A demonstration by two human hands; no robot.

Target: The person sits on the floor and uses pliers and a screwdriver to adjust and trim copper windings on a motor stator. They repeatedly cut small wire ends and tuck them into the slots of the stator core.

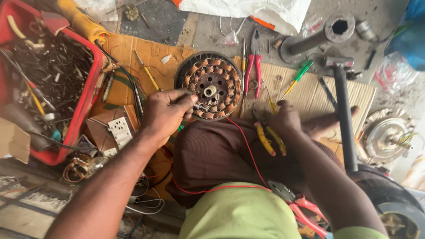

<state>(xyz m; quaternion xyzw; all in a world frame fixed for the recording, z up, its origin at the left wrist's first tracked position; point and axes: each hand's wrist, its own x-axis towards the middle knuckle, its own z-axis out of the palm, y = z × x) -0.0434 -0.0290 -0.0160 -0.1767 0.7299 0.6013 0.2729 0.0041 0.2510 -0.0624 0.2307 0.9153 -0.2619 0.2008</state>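
The left hand (166,113) pinches wire ends at the near edge of the copper-wound fan stator (209,85), which lies on cardboard beyond the knees. The right hand (285,119), just right of it, is closed around yellow-handled pliers (269,139).

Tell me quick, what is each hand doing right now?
Left hand: fingers pinched on a small metal part at the motor winding.
Right hand: closed on yellow-handled pliers.

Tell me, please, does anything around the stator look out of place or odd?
Yes. Red-handled pliers lie loose on the person's lap, with a red wire trailing across it from the stator. The red bin is a tangle of scrap. The left hand pinches wire ends at the stator; the right hand grips yellow-handled pliers.
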